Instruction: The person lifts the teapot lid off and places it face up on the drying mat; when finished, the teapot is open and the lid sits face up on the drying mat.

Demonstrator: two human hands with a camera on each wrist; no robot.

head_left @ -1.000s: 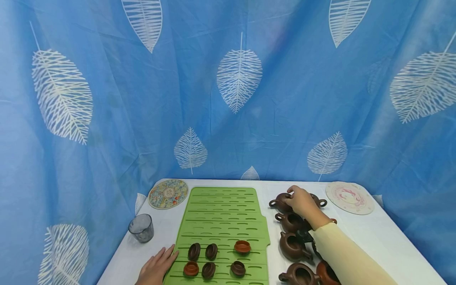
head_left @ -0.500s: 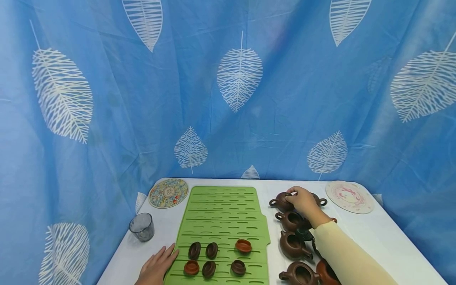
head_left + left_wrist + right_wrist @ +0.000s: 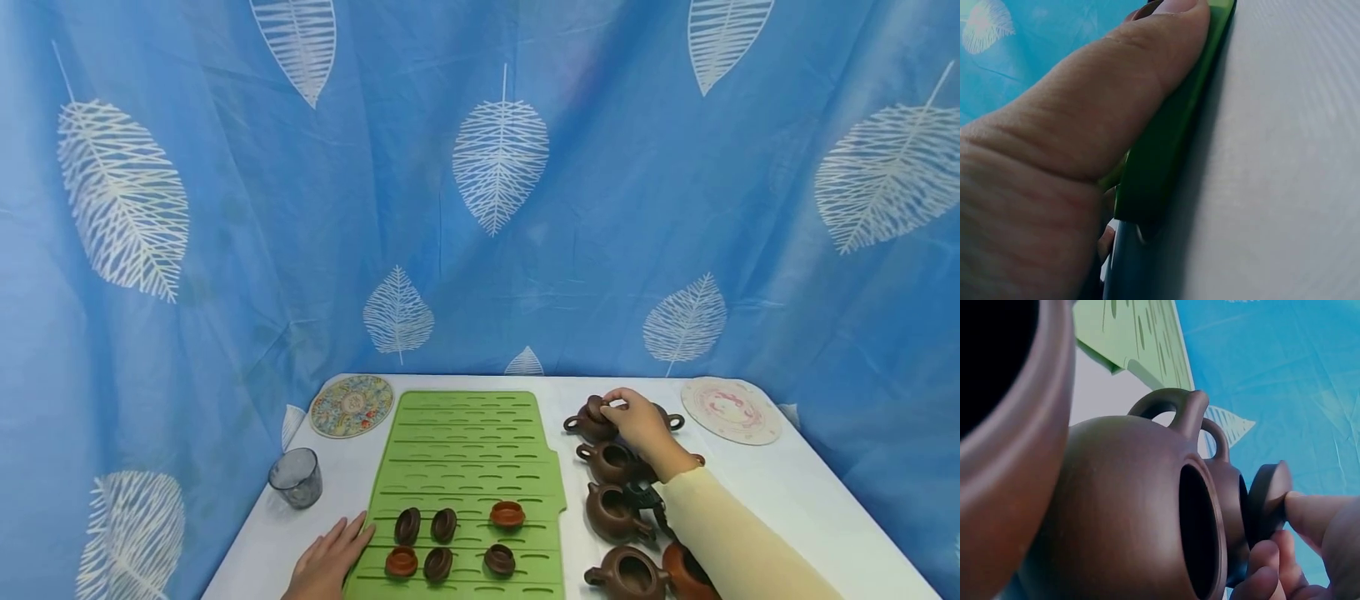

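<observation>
My right hand [image 3: 643,427] pinches a dark brown teapot lid [image 3: 1264,500] between thumb and fingers. In the right wrist view the lid is tilted beside the uncovered mouth of the back-row teapot [image 3: 1225,487]. From the head view, that lid sits just above the teapot's body [image 3: 591,431]. My left hand [image 3: 328,557] rests at the left edge of a green ridged mat [image 3: 465,462], fingers spread. Its thumb [image 3: 1147,62] lies along the mat's edge in the left wrist view. Several upturned lids, such as a reddish one [image 3: 507,514], lie on the mat's near part.
More lidless teapots [image 3: 617,510] stand in rows right of the mat, partly hidden under the right forearm. A grey glass [image 3: 296,477] stands at left. Round patterned mats lie in the back corners, one colourful [image 3: 352,406], one pale [image 3: 732,410].
My right hand has lifted the lid off the back teapot and tilted it. The left hand stays in place; the head view shifts slightly.
</observation>
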